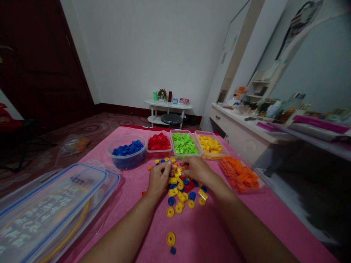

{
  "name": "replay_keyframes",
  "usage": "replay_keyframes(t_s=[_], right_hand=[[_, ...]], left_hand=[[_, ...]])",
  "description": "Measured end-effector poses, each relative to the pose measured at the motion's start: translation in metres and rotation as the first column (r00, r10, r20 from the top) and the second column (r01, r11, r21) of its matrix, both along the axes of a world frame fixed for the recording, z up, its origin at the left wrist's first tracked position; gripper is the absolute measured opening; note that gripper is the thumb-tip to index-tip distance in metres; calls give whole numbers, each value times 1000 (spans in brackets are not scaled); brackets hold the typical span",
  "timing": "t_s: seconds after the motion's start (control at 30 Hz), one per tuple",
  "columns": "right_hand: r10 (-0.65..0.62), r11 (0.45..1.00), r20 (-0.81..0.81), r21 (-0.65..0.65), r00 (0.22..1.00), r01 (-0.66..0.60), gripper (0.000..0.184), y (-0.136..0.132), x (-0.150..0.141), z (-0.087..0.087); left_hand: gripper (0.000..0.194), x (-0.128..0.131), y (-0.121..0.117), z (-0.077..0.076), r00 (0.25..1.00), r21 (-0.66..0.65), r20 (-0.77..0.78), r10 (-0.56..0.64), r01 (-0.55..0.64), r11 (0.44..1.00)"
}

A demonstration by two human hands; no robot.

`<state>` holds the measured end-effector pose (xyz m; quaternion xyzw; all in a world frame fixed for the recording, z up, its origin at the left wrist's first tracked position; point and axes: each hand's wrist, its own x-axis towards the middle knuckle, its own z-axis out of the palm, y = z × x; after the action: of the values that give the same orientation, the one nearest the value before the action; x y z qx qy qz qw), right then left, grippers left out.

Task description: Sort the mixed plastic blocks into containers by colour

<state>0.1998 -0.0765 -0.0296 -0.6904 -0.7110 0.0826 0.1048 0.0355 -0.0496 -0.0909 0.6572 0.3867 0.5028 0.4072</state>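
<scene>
A loose pile of mostly yellow building blocks (pixel 173 180), mixed with some blue and red ones, lies on the pink cloth between my hands. My left hand (pixel 159 178) rests at the pile's left side, fingers curled in and thumb pointing forward; whatever it may grip is hidden. From the right, my right hand (pixel 197 170) reaches over the far part of the pile, thumb and forefinger apart beside the yellow pieces. Yellow ring-shaped pieces (pixel 170 212), a blue ring (pixel 171 201) and a blue block (pixel 192 196) lie on the near side.
Beyond the pile stand a round tub of blue blocks (pixel 128 149) and containers of red blocks (pixel 159 141), green blocks (pixel 184 143) and yellow blocks (pixel 210 144). Orange blocks (pixel 241 174) fill a box at right. Clear blue-rimmed lids (pixel 82 175) lie left. A dresser (pixel 238 128) flanks the table.
</scene>
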Motion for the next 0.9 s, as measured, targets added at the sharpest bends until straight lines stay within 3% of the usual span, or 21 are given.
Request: replay_keyframes(t_s=[0.17,0.33,0.43,0.57,0.63,0.8,0.9], right_hand=[[-38,999,-2,-18,999,38,16,2,0,-6],[-135,985,-74,98,988,142,23,0,7,-7],[-63,987,-115,141,991,79,27,1,4,-12],[152,981,-110,134,982,-137,40,0,-5,-21],[202,973,-114,141,973,-185,39,-1,-8,-25],[119,978,-179,188,977,-85,24,-2,-7,-28],[71,976,-252,219,965,-14,14,4,4,-20]], left_hand=[[41,0,0,-1,1000,8,17,-11,11,1000],[41,1,0,-2,999,-19,33,-4,4,1000],[42,1,1,-2,999,-9,36,6,-5,1000],[42,0,1,-1,1000,5,30,6,-7,1000],[42,0,0,0,1000,6,24,4,-4,1000],[41,0,-1,2,1000,-11,29,0,0,1000],[41,1,0,0,999,-27,44,1,1,1000]])
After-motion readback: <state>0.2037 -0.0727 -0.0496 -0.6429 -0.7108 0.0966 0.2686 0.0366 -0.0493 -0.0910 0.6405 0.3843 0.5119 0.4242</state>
